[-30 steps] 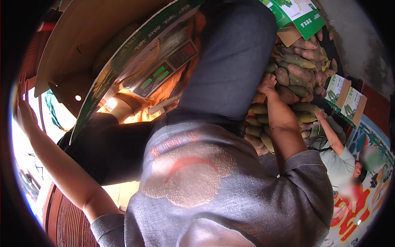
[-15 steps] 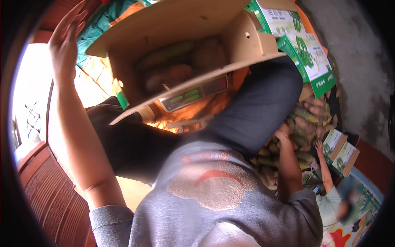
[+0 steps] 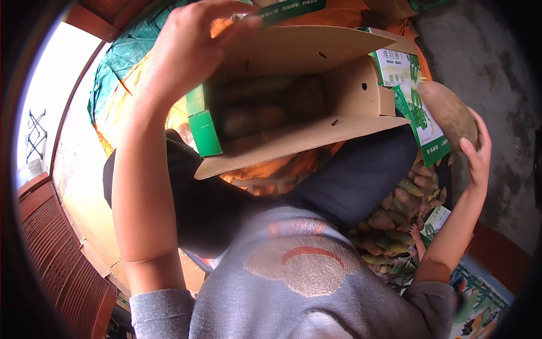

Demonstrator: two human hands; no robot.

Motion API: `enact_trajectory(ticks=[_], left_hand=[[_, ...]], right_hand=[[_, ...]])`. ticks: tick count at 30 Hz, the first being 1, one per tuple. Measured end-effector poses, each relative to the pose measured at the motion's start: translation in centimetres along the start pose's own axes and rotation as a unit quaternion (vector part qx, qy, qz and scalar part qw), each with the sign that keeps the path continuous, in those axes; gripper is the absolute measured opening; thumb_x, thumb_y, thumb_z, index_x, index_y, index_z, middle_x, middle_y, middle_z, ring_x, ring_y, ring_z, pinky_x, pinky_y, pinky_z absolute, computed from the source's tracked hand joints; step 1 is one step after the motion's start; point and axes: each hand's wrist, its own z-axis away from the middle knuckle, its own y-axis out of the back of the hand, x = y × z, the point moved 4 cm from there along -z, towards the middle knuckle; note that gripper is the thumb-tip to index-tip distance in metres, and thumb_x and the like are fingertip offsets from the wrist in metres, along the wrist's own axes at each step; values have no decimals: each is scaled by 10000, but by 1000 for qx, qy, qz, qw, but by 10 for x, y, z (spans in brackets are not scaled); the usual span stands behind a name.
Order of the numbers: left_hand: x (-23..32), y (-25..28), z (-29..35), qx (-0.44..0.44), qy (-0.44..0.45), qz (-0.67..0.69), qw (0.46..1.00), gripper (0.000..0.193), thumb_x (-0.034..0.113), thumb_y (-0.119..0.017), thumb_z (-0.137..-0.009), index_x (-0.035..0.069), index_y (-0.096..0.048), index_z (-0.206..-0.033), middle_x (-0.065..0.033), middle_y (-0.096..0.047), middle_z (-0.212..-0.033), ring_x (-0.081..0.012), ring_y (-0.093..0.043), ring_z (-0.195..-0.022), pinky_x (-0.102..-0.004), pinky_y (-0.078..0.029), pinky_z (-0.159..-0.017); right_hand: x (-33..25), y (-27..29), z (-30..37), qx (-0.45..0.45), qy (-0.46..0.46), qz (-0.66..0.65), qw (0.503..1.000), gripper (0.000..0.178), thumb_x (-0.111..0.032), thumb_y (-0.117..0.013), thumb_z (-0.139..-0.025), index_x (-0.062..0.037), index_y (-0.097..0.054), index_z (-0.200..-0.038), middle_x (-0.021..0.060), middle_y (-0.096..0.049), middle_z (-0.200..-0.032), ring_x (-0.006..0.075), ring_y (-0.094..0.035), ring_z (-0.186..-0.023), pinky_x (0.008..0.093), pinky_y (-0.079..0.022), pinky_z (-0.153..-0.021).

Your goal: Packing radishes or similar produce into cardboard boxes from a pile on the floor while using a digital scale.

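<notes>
A large, brownish, soil-covered radish [image 3: 450, 111] is gripped in my right hand [image 3: 479, 150], raised to the right of the open carton. My left hand [image 3: 195, 48] is over the carton's far left corner, fingers apart and holding nothing; whether it touches the far flap [image 3: 307, 51] I cannot tell. The cardboard carton [image 3: 354, 93] stands before me with its flaps spread, its near flap [image 3: 299, 144] slanting toward my legs. Radishes [image 3: 262, 118] lie inside in shadow, partly blurred. Green printed side flaps [image 3: 415, 113] hang at its right end.
A pile of greenish and brown radishes [image 3: 395, 217] lies beyond my right leg. Another person's hand [image 3: 416, 233] reaches in there, near a small printed carton [image 3: 436, 217]. Green sheeting [image 3: 121, 70] and orange sheeting [image 3: 344, 20] lie around the carton. Carved wooden furniture [image 3: 62, 260] stands at left.
My right hand has come up from the pile and now holds a radish beside the carton. My left hand has swung rightward over the carton's far corner. The scale is no longer visible.
</notes>
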Motion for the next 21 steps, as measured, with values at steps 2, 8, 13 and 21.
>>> enact_trajectory(ticks=[2,8,13,21], left_hand=[[3,-6,9,-47,32,-44,997,261,231,-685,-935,58,-729,-1125,-149,-725,-1088,-340,-689,-994,-388,-531,-879],[-5,-15,14,-43,37,-87,995,188,148,-646,-912,49,-739,-1041,-146,-726,-1010,-361,-678,-926,-439,-538,-824],[-10,-15,15,-53,28,-90,994,186,149,-628,-922,50,-738,-1034,-150,-726,-986,-357,-682,-908,-437,-544,-826],[-6,-15,13,-48,17,-99,994,195,148,-629,-921,41,-737,-1043,-155,-725,-983,-357,-682,-923,-436,-543,-830]], right_hand=[[-32,-59,-41,-105,57,126,985,673,-285,-796,-761,19,-570,-1318,133,-646,-1223,250,-609,-1166,364,-447,-1026],[-27,-205,-111,-328,162,352,862,717,-390,-816,-704,15,-604,-1256,224,-677,-1136,359,-650,-1073,415,-500,-960],[11,-238,-143,-425,3,297,855,772,-401,-834,-712,15,-577,-1310,244,-642,-1222,359,-611,-1160,411,-480,-999],[38,-261,-141,-468,48,313,825,512,-154,-670,-904,-70,-541,-1393,190,-604,-1347,349,-555,-1269,410,-439,-1081]])
